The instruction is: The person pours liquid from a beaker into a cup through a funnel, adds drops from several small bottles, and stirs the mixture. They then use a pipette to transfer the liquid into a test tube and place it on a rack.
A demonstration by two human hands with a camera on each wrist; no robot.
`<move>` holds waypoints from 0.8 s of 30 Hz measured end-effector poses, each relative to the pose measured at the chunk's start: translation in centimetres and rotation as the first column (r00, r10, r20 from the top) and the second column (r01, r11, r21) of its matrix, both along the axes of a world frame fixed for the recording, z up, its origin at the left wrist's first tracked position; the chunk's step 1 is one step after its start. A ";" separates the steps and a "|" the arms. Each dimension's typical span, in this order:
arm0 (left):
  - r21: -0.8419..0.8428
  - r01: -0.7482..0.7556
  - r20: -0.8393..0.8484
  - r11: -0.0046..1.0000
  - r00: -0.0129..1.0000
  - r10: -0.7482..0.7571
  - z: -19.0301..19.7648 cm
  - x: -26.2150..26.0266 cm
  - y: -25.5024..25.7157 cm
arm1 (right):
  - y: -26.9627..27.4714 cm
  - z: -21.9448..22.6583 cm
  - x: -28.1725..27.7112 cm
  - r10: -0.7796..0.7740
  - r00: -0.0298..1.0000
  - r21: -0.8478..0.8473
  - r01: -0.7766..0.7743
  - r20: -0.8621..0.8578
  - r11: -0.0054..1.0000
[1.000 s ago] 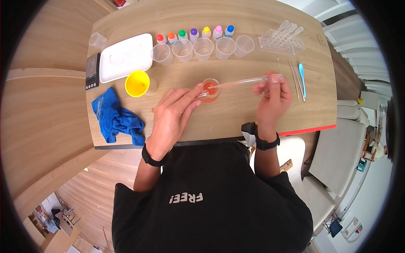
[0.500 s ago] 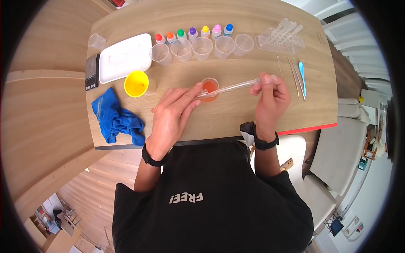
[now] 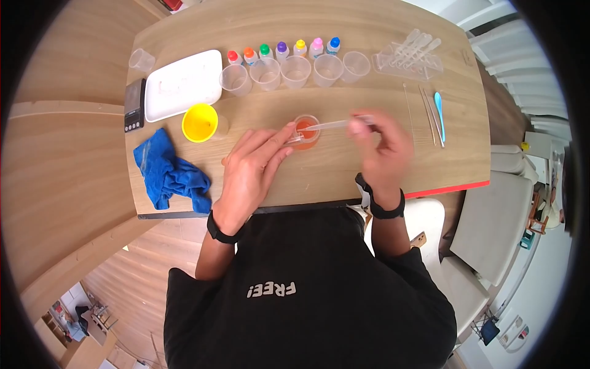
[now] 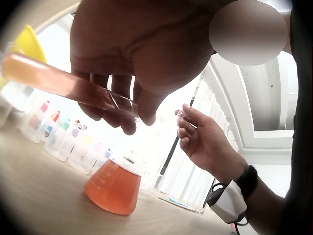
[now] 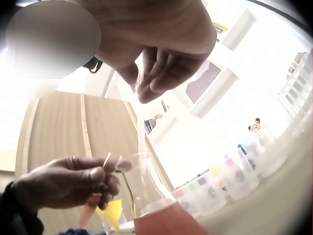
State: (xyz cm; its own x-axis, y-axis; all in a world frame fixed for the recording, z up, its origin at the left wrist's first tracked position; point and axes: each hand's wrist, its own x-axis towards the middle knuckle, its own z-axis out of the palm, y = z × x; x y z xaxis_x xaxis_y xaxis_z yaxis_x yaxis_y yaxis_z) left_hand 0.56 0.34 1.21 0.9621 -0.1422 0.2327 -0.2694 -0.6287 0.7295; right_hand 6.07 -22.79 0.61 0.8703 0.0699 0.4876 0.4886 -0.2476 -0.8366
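Observation:
My left hand (image 3: pixel 247 165) grips a clear tube (image 4: pixel 63 88) holding pinkish-orange liquid; in the left wrist view the tube lies tilted, its mouth end by the thumb and fingertips. Beside those fingertips a clear cup (image 3: pixel 309 142) of orange-red liquid (image 4: pixel 115 187) stands on the table. My right hand (image 3: pixel 387 150), blurred, pinches a thin clear pipette (image 3: pixel 335 124) that slants left over the cup. Its tip is near the left fingers; whether it touches the liquid, I cannot tell. In the right wrist view the pipette (image 5: pixel 142 139) points down toward the cup.
Behind stand several clear cups (image 3: pixel 296 72), coloured-cap bottles (image 3: pixel 283 51) and a rack of pipettes (image 3: pixel 412 64). To the left are a white tray (image 3: pixel 212 80), scale (image 3: pixel 134 107), yellow-rimmed cup (image 3: pixel 200 123) and blue cloth (image 3: pixel 169 169). Thin rods and a blue spoon (image 3: pixel 439 114) lie right.
The right hand has moved left, closer to the cup. The pipette's tip went from above the cup to the left fingers, then back over the cup. My left hand has stayed in place.

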 end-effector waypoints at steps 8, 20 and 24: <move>-0.003 0.003 0.002 1.000 1.000 -0.003 0.2 0.0 0.0 | 2.7 -1.8 0.3 0.096 0.985 -0.054 -0.104 -0.141 0.993; -0.007 0.007 0.001 1.000 1.000 -0.007 0.1 -0.1 0.0 | 2.5 -1.6 0.0 0.089 0.981 0.027 -0.085 -0.174 0.996; 0.001 0.005 -0.001 1.000 1.000 -0.005 0.2 -0.1 0.0 | 1.9 -2.0 -0.1 0.074 0.971 0.246 -0.016 -0.228 0.969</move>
